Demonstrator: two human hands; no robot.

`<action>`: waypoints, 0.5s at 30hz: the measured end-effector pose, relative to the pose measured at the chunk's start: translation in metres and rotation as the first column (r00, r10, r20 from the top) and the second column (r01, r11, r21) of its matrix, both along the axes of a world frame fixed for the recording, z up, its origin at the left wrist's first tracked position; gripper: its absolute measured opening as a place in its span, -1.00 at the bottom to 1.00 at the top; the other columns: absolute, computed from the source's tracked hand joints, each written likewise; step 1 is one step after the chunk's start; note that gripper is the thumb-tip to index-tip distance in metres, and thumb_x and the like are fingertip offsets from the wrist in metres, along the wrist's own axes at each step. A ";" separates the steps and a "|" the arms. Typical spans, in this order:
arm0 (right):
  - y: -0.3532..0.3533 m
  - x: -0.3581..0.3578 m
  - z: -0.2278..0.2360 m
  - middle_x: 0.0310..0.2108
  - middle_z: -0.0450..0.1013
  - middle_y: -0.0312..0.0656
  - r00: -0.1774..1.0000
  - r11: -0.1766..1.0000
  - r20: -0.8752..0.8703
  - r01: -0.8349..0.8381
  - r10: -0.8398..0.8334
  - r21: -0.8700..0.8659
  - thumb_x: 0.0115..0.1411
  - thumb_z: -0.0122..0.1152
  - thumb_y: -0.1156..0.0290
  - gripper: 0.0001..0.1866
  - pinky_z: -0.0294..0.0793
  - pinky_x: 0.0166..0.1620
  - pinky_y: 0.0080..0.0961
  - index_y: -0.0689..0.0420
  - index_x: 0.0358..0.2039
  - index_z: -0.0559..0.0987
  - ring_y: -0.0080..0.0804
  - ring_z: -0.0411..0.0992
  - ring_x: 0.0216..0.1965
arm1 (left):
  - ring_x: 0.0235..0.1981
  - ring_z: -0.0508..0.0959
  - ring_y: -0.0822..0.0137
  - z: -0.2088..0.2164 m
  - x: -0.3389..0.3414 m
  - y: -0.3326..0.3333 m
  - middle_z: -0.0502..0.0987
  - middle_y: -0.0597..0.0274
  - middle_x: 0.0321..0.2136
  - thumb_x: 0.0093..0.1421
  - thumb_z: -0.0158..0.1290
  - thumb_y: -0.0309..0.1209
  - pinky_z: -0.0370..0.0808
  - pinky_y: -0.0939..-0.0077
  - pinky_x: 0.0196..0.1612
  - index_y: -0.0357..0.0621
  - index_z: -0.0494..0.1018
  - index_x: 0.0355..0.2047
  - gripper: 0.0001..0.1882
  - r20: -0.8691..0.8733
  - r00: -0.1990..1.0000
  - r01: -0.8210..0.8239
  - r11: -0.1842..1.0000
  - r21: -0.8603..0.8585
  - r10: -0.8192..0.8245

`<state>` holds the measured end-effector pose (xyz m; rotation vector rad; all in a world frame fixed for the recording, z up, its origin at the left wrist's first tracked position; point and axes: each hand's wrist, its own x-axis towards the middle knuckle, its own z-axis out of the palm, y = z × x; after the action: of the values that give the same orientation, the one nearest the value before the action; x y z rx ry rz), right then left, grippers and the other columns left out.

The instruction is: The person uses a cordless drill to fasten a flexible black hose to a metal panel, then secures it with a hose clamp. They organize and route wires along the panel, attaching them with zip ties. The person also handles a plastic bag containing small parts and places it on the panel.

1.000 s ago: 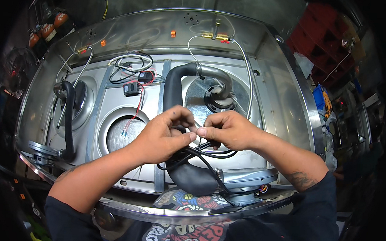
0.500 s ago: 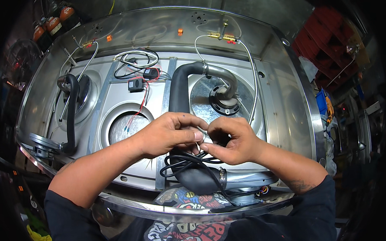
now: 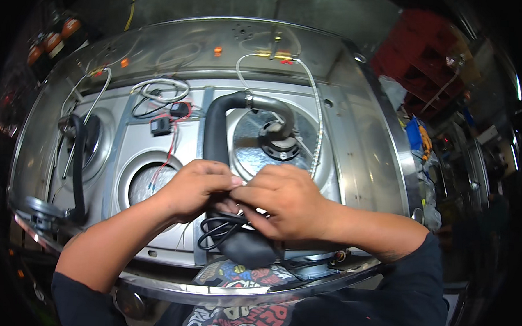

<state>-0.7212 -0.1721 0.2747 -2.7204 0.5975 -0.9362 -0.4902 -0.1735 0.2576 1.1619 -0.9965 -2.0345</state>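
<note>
My left hand and my right hand meet over the middle of a steel unit, fingertips pinched together. Between them they grip thin wires, mostly hidden by the fingers now. Fine pale strands stick out below my left hand. Just under both hands lies a looped black cable, resting on a thick black hose. That hose bends at the top into a metal pipe, which runs to a round black-flanged fitting.
Two small black boxes, one of them a black module with red leads, sit beside a coiled white cable. Left of my hands is a round opening. A thinner black hose stands further left. Steel walls surround the unit.
My right hand has turned over and closed in against the left fingers, its back now facing up. The whole scene has shifted left and slightly down in view.
</note>
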 end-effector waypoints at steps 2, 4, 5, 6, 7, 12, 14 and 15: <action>0.007 0.001 0.002 -0.33 0.55 -0.22 0.998 0.998 -0.055 -0.015 0.019 0.063 -0.06 0.41 0.45 -0.63 0.56 -0.25 -0.28 0.11 -0.16 0.66 -0.20 0.54 -0.27 | -0.42 0.72 0.22 0.000 0.000 -0.001 0.65 0.03 -0.41 0.41 0.11 -0.36 0.72 0.41 -0.33 -0.34 0.51 -0.28 -0.76 -0.027 0.999 0.017 1.000 -0.016 -0.017; 0.010 0.001 0.002 -0.38 0.56 -0.18 0.994 0.990 -0.101 -0.022 0.036 0.141 0.11 0.32 0.38 -0.87 0.58 -0.28 -0.22 0.12 -0.34 0.68 -0.13 0.55 -0.28 | -0.41 0.71 0.23 0.000 0.001 0.001 0.65 0.04 -0.41 0.41 0.13 -0.38 0.72 0.42 -0.31 -0.35 0.51 -0.28 -0.78 0.058 0.993 0.105 0.991 -0.081 -0.100; 0.010 0.000 0.003 -0.37 0.56 -0.19 0.994 0.989 -0.098 -0.036 0.050 0.141 0.13 0.31 0.39 -0.87 0.58 -0.27 -0.22 0.12 -0.32 0.68 -0.13 0.55 -0.27 | -0.40 0.71 0.26 0.000 0.001 0.001 0.64 0.05 -0.42 0.40 0.14 -0.40 0.72 0.44 -0.30 -0.35 0.51 -0.29 -0.79 0.068 0.992 0.114 0.988 -0.107 -0.107; 0.009 -0.001 0.003 -0.35 0.56 -0.19 0.993 0.989 -0.092 -0.055 0.068 0.135 0.14 0.30 0.39 -0.87 0.58 -0.26 -0.22 0.11 -0.31 0.68 -0.14 0.55 -0.25 | -0.36 0.70 0.28 0.001 0.002 0.002 0.64 0.06 -0.38 0.39 0.15 -0.41 0.71 0.44 -0.24 -0.38 0.53 -0.22 -0.80 0.067 0.991 0.122 0.986 -0.112 -0.115; 0.008 -0.003 0.003 -0.33 0.56 -0.20 0.992 0.989 -0.088 -0.077 0.088 0.129 0.15 0.28 0.40 -0.88 0.59 -0.25 -0.22 0.11 -0.30 0.68 -0.14 0.55 -0.23 | -0.34 0.70 0.29 0.001 0.002 0.002 0.64 0.07 -0.35 0.39 0.15 -0.43 0.70 0.44 -0.21 -0.39 0.53 -0.18 -0.80 0.017 0.992 0.125 0.988 -0.096 -0.123; 0.001 -0.008 0.008 -0.24 0.54 -0.25 0.971 0.984 -0.184 -0.131 0.152 0.123 0.12 0.29 0.39 -0.77 0.59 -0.24 -0.23 0.05 -0.18 0.67 -0.18 0.54 -0.15 | -0.32 0.68 0.34 0.001 0.004 -0.001 0.65 0.09 -0.30 0.32 0.11 -0.61 0.67 0.45 -0.16 -0.33 0.32 0.18 -0.57 -0.008 0.984 0.174 0.975 -0.138 -0.177; 0.001 -0.008 0.011 -0.25 0.53 -0.24 0.963 0.982 -0.218 -0.129 0.156 0.134 0.07 0.31 0.38 -0.71 0.60 -0.24 -0.22 0.04 -0.14 0.66 -0.18 0.55 -0.15 | -0.32 0.70 0.29 0.000 0.002 -0.001 0.64 0.10 -0.32 0.29 0.12 -0.66 0.69 0.42 -0.19 -0.31 0.30 0.16 -0.56 0.055 0.980 0.197 0.966 -0.170 -0.191; 0.001 -0.007 0.012 -0.25 0.53 -0.23 0.957 0.981 -0.247 -0.115 0.151 0.154 0.06 0.30 0.40 -0.65 0.59 -0.24 -0.21 0.03 -0.08 0.64 -0.16 0.54 -0.15 | -0.33 0.69 0.30 0.000 0.001 -0.001 0.64 0.11 -0.33 0.29 0.12 -0.66 0.69 0.43 -0.19 -0.30 0.30 0.14 -0.57 0.051 0.982 0.188 0.967 -0.173 -0.182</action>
<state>-0.7285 -0.1708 0.2870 -2.7354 0.4941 -0.4924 -0.4888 -0.1742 0.2577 1.0465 -1.3181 -2.0231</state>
